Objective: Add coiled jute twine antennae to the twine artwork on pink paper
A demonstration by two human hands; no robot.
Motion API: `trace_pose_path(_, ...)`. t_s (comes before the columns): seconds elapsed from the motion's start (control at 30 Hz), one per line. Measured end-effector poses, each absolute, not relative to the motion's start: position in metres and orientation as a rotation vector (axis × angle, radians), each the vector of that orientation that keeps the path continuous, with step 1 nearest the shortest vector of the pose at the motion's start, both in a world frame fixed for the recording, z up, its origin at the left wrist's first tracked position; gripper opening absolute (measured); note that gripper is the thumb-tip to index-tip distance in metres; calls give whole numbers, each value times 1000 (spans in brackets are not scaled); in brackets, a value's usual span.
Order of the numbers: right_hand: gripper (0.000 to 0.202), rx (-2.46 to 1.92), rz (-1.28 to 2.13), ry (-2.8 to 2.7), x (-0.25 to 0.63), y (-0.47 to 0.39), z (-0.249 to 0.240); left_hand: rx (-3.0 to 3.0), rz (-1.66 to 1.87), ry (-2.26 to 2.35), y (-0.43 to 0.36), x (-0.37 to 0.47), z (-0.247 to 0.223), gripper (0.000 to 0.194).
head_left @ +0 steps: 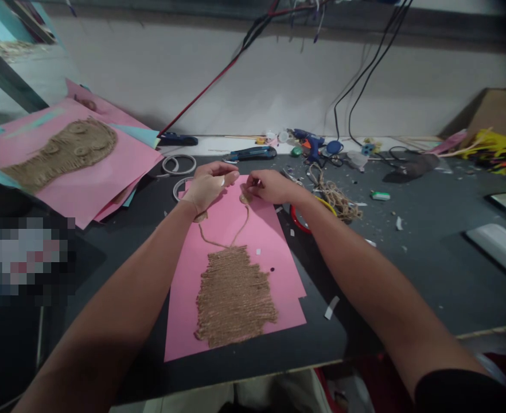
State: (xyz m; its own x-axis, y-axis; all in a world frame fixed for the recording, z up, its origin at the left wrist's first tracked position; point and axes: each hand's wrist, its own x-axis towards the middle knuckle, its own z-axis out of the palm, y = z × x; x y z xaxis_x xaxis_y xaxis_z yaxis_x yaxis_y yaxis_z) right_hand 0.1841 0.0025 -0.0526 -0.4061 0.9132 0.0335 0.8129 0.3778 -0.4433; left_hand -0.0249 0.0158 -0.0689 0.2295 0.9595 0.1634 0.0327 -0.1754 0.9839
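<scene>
A pink paper sheet (285,287) lies in front of me, with a block of brown jute twine rows (236,295) on its lower part. From the top of this block, a thin twine line (238,228) splits into two curved strands. The right strand leads up to a small twine coil (245,198). My right hand (270,186) is at this coil, its thumb and fingers pinched on the twine. Across the sheet's top, my left hand (210,184) has its thumb and fingers bent close together; what they hold is hidden. Another twine piece (201,217) shows below my left wrist.
Pink sheets with a twine figure (72,143) are stacked at left. Tape rolls (179,165), a utility knife (250,153) and a blue glue gun (313,143) lie toward the wall. Loose twine (337,192) and a red-yellow ring (298,221) are at right, among paper scraps.
</scene>
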Motion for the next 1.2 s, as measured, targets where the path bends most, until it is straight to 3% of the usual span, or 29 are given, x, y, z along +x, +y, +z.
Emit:
trace_pose_path(0.33, 13, -1494, 564, -2402, 190, 2, -49, 1605, 1049, 1033, 18, -27, -76, 29)
trace_pose_path(0.67, 18, -1456, 598, -2419, 192, 2, -46, 1873, 923, 1110, 8, -16, -77, 18)
trace_pose_path(1.2, 30, -1412, 738, -2458, 199, -1, -34, 1845, 897, 1063, 4, -15, -74, 21)
